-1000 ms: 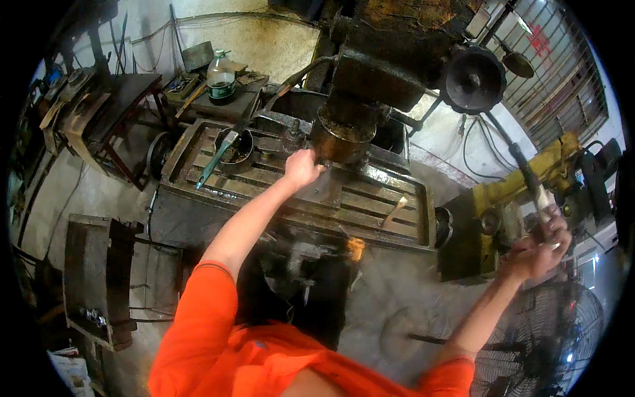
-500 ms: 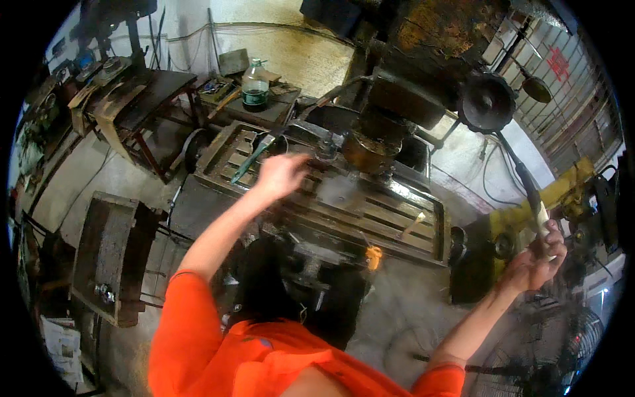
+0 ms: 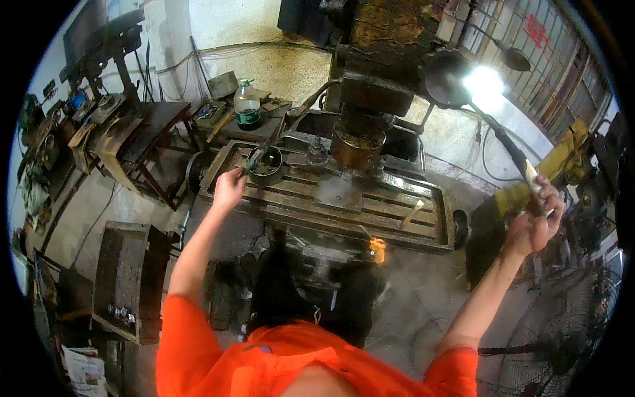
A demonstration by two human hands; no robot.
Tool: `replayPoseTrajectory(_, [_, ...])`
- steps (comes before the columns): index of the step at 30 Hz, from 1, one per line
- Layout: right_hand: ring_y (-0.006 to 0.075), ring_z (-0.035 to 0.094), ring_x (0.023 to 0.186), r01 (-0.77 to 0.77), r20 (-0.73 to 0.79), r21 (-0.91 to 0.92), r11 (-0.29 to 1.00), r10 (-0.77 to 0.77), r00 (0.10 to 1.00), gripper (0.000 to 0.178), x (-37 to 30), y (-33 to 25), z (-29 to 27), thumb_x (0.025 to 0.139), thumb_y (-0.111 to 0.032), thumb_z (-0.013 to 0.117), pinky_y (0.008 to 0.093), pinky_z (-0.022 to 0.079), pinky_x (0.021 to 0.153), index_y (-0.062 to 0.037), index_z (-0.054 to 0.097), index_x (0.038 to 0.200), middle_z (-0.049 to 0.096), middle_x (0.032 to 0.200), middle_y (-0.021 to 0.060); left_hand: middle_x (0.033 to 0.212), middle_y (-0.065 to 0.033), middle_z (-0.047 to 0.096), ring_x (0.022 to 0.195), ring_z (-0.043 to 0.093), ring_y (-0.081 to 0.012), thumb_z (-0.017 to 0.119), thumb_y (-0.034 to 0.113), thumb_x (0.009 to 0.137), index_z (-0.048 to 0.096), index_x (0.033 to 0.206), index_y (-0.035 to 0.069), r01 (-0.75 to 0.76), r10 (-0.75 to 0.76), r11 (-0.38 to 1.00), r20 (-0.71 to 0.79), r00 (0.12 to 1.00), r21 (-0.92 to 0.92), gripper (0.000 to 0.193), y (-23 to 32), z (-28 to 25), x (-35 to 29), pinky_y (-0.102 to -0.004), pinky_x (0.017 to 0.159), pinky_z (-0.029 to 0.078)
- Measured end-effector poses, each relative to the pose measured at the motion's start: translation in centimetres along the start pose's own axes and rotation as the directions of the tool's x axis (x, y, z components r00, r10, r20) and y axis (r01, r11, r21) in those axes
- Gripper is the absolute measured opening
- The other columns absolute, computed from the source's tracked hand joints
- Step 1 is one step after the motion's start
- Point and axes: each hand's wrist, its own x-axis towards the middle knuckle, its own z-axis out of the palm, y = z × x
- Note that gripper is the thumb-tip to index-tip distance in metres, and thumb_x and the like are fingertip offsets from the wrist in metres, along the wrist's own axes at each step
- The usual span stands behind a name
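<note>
My left hand point(image 3: 230, 190) is closed round the handle of a green-handled brush point(image 3: 252, 163). The brush leans over a round dark pot point(image 3: 267, 173) standing at the left end of a slotted machine table point(image 3: 291, 198); its bristles are hard to make out. Out to the right, my right hand point(image 3: 534, 221) grips a long dark lever point(image 3: 506, 142) near its pale end. Above the middle of the table hangs the dark, greasy machine head point(image 3: 377, 92), with a rusty round part point(image 3: 358, 144) under it. A greyish flat block point(image 3: 338, 193) lies below that part.
A green-labelled clear jug point(image 3: 247, 106) stands on a bench behind the table. An orange clump point(image 3: 377, 250) sits at the table's front edge. At left stand a wooden box point(image 3: 126, 281) and a dark workbench point(image 3: 152, 122). A fan point(image 3: 569, 344) stands at lower right.
My left hand has moved left and taken hold of the brush, which lay across the pot. My right hand stays on the lever. A bright light now shows beside the lever's round hub.
</note>
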Motion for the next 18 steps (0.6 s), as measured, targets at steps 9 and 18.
replayPoseTrajectory(9, [0.0348,0.044,0.096,-0.009,-0.076,-0.038,0.999,0.006,0.997,0.020,-0.2,-0.2,0.4,0.051,-0.007,0.038,0.0514,0.025,0.098,-0.0046,0.034,0.071,0.042,0.082,0.0135,0.063,-0.0028,0.054,0.042,0.041,-0.0066,0.055,0.009,0.084,0.053,0.114,-0.005,0.191,-0.040,0.917,0.393,0.919,-0.351,0.034,8.9,6.6,-2.3,-0.0228,0.037,0.031])
replayPoseTrajectory(18, [0.0335,0.045,0.100,-0.016,-0.033,0.007,1.000,0.016,0.999,0.016,-0.6,0.0,0.0,0.062,-0.012,0.048,0.0548,0.024,0.101,-0.0072,0.035,0.071,0.043,0.083,0.0096,0.086,-0.0213,0.065,0.080,0.063,-0.0197,0.057,0.011,0.078,0.059,0.101,-0.008,-0.025,0.088,0.972,0.262,0.961,-0.235,0.029,9.7,14.4,2.2,-0.0317,0.072,0.047])
